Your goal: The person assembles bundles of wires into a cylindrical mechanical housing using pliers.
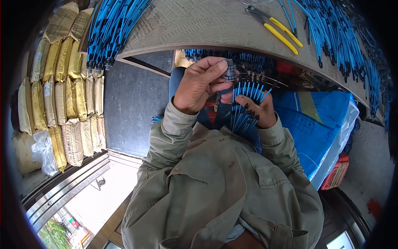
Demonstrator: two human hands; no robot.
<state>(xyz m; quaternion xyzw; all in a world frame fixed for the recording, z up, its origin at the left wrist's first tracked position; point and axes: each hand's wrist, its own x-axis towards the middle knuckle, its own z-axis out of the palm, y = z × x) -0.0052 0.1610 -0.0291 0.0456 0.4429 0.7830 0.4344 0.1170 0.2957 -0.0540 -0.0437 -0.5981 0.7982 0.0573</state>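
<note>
My left hand (203, 81) is closed in a pinch, thumb on top, on a grey ribbed plastic piece (230, 71). My right hand (262, 110) is wrapped round a bundle of thin blue sticks with black ends (247, 94), fanned out above the fingers and hanging below them. Both hands are close together over my lap, just in front of the table edge. Thin metal wires (271, 79) run out to the right above the bundle; where they start is hidden by the fingers.
Ahead, the dusty table (190, 27) carries yellow-handled pliers (284, 35) and piles of blue sticks at left (114, 33) and right (338, 37). A blue plastic-wrapped package (317, 124) stands by my right arm. Yellow and tan packets (62, 91) are stacked at far left.
</note>
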